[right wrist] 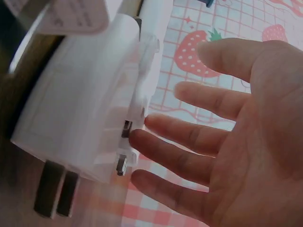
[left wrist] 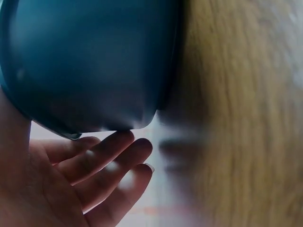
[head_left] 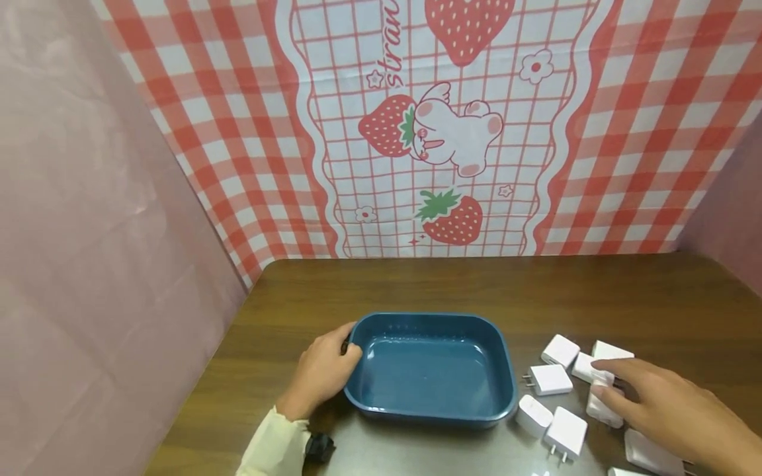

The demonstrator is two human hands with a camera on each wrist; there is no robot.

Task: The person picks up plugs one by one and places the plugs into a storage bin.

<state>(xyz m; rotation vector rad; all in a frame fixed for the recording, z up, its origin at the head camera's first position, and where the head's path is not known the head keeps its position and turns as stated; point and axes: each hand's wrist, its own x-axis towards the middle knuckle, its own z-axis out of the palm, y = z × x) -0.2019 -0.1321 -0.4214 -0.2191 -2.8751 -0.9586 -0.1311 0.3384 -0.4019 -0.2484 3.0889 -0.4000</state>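
A blue rectangular baking dish (head_left: pixel 425 377) with rounded corners stands on the table with nothing inside. My left hand (head_left: pixel 324 370) holds its left side, thumb over the rim. In the left wrist view, the fingers (left wrist: pixel 118 165) lie along the outside of the dish. Over a group of white charger plugs, my right hand (head_left: pixel 673 403) reaches out with spread fingers. One white charger plug (head_left: pixel 604 404) lies just under its thumb. The right wrist view shows the palm and fingers with nothing between them, beside a large white plug (right wrist: pixel 80 99) with two metal prongs.
More white chargers lie right of the dish, including one with prongs toward it (head_left: pixel 550 380) and another near the front (head_left: pixel 565 433). A strawberry-patterned cloth (head_left: pixel 452 132) hangs behind the brown wooden table (head_left: pixel 536 284). Pinkish cloth (head_left: pixel 107 264) covers the left side.
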